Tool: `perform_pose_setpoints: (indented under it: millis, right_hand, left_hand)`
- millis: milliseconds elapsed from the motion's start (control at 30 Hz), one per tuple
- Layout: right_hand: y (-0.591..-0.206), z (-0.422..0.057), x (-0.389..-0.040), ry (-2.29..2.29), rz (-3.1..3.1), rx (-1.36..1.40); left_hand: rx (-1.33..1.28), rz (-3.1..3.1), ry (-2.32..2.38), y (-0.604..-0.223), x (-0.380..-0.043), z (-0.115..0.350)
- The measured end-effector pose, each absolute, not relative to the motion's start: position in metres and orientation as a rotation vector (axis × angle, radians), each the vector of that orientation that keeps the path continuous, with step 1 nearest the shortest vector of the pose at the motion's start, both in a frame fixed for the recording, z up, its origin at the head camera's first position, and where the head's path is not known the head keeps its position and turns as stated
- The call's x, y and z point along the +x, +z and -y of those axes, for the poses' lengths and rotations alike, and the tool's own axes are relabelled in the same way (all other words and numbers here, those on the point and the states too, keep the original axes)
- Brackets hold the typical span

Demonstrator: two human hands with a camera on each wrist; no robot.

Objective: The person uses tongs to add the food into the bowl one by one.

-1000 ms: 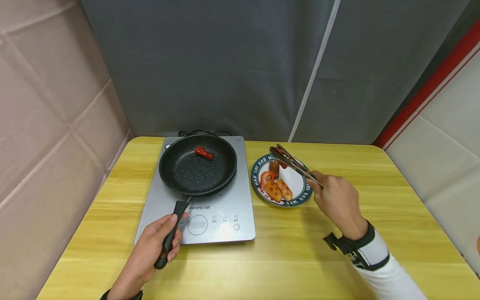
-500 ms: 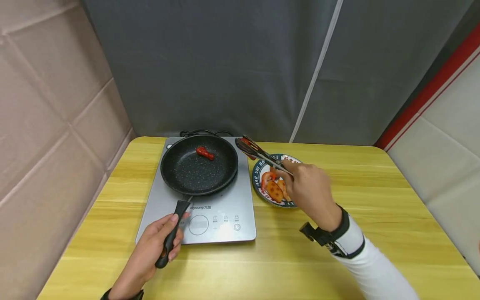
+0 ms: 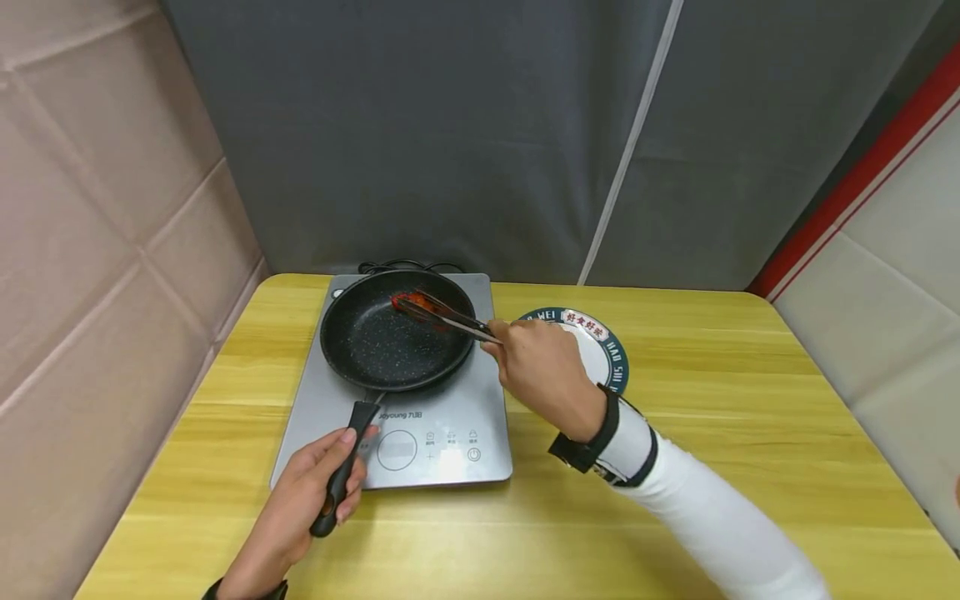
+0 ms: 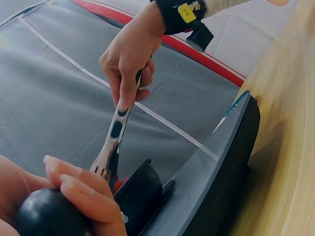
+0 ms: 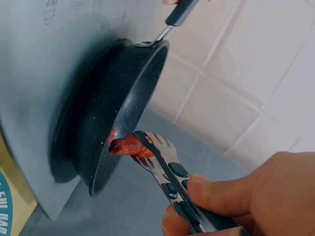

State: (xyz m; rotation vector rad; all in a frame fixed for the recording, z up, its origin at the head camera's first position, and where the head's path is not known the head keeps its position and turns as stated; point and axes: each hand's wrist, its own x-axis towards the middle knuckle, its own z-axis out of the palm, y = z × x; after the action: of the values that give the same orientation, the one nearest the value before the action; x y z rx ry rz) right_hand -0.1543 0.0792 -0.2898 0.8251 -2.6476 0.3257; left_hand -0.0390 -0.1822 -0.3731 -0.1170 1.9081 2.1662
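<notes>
My left hand point(image 3: 300, 483) grips the black handle point(image 3: 341, 475) of a speckled black frying pan point(image 3: 378, 354) on a silver induction cooker point(image 3: 465, 417). With my right hand point(image 3: 547, 375) I hold metal tongs point(image 3: 461, 322) reaching over the pan from the right. Pinched in their tips is a glossy reddish-brown piece of food point(image 5: 129, 146), drumstick-like, best seen in the right wrist view at the pan's rim. Behind it, a red drumstick point(image 5: 112, 134) in the pan shows only in part. In the left wrist view, the tongs' lower ends are partly covered by my left fingers point(image 4: 83, 189).
Right of the cooker stands a white plate with a dark green lettered rim point(image 3: 617, 354); my right hand covers much of it. A black cable point(image 3: 408, 264) lies behind the cooker. Grey curtain point(image 3: 420, 142) backs the yellow wooden table point(image 3: 720, 400).
My right hand has moved left from the plate to above the pan, carrying the reddish piece in the tongs. My left hand has stayed on the pan handle.
</notes>
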Motion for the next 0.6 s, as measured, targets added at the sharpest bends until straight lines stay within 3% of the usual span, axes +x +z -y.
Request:
perform_pose_setpoints:
  millis: [600]
  right_hand:
    - [-0.309,-0.033,-0.187,0.216,2.705,0.873]
  left_hand:
    - [-0.114,-1.895,2.169,-0.373,-0.039,0.18]
